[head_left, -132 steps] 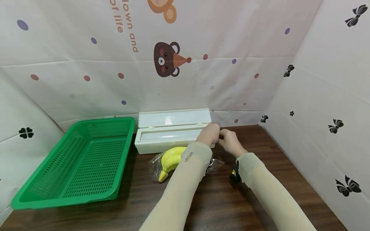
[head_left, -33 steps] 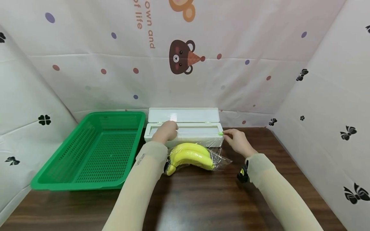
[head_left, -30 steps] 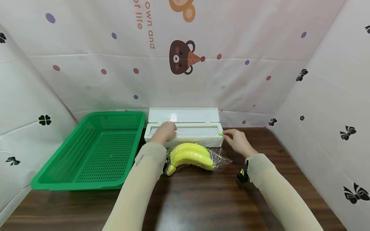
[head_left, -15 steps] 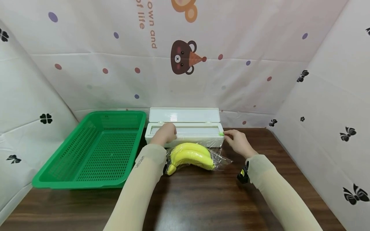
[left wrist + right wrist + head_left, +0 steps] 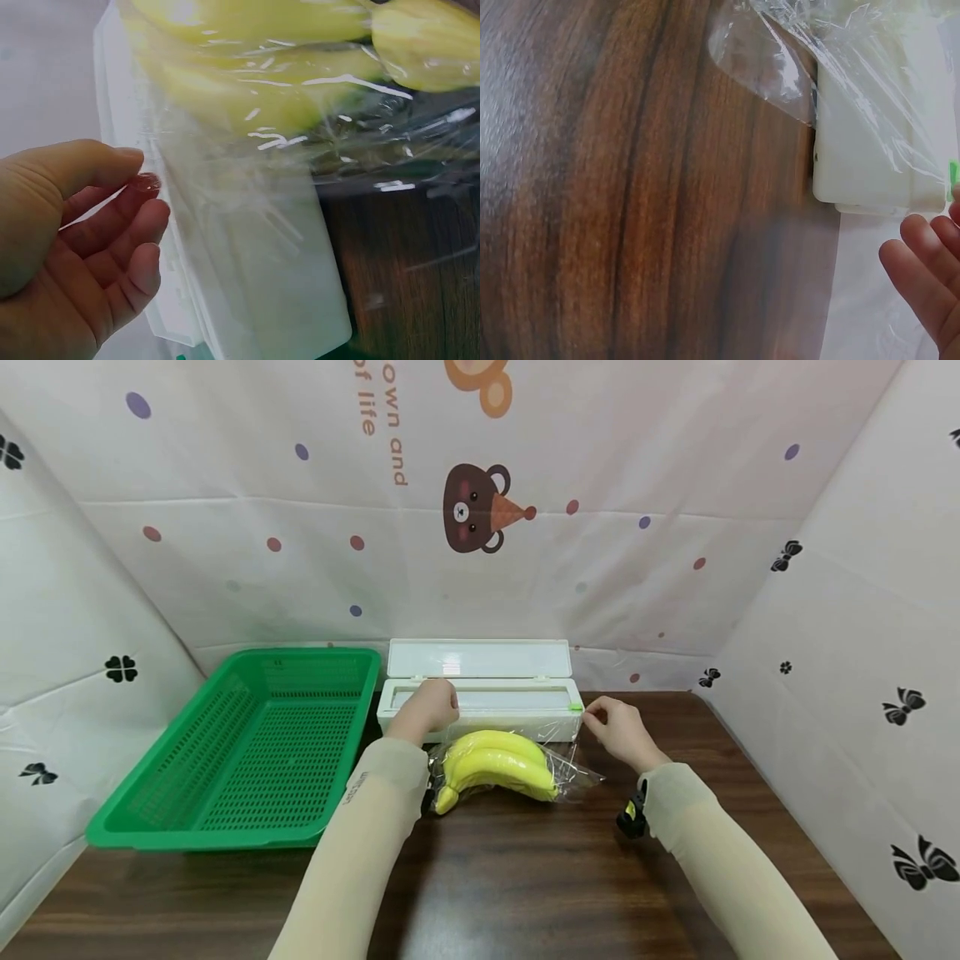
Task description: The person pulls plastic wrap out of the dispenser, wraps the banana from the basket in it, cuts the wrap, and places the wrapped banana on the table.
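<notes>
Cling film point(image 5: 247, 180) runs from a white dispenser box point(image 5: 517, 727) over a bunch of yellow bananas point(image 5: 498, 764) in front of it. My left hand point(image 5: 429, 703) is at the box's left part. In the left wrist view, its thumb and index finger pinch the film's edge, other fingers loosely curled. At the box's right end, my right hand point(image 5: 618, 731) has thumb and index finger together where the film's edge runs up. Those tips sit just right of a green slider point(image 5: 576, 707). The right wrist view cuts them off.
The box's lid point(image 5: 478, 658) stands raised against the printed backdrop. A green perforated basket point(image 5: 217, 841) stands to the left, near the box. Beneath everything is a dark wooden table point(image 5: 510, 877). Patterned cloth walls point(image 5: 847, 610) close in the back and sides.
Both hands were together at the box's right end; the left has since moved left along it. In the last half second, the right fingertips shifted slightly right, away from the green slider.
</notes>
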Demonstrator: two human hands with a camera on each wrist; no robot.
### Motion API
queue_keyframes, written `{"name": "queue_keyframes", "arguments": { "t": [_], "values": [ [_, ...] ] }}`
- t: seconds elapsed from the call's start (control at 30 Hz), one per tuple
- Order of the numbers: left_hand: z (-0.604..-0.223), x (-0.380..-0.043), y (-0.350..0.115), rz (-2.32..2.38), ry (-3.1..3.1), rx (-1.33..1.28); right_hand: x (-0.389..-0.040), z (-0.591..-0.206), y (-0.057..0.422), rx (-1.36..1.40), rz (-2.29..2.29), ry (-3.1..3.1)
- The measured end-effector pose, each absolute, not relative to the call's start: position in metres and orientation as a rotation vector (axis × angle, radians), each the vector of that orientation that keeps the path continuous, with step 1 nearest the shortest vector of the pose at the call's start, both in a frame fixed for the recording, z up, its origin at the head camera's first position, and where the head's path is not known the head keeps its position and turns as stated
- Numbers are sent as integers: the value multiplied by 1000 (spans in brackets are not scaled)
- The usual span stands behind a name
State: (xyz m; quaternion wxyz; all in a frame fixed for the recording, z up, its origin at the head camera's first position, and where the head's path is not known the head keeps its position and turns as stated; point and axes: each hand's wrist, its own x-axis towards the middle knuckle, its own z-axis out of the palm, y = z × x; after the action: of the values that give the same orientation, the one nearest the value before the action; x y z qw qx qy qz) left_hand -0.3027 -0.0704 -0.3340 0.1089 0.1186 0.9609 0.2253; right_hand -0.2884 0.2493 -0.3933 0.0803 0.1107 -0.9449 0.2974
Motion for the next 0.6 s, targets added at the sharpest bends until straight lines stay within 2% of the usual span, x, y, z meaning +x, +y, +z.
{"name": "queue_keyframes", "arguments": {
  "t": [0.2, 0.6],
  "values": [
    [-331, -299, -72, 654, 2828, 335, -289, -396, 247, 284, 1021, -2931],
    [-332, -291, -80, 642, 2768, 255, -291, -401, 239, 292, 987, -2929]
  ]
}}
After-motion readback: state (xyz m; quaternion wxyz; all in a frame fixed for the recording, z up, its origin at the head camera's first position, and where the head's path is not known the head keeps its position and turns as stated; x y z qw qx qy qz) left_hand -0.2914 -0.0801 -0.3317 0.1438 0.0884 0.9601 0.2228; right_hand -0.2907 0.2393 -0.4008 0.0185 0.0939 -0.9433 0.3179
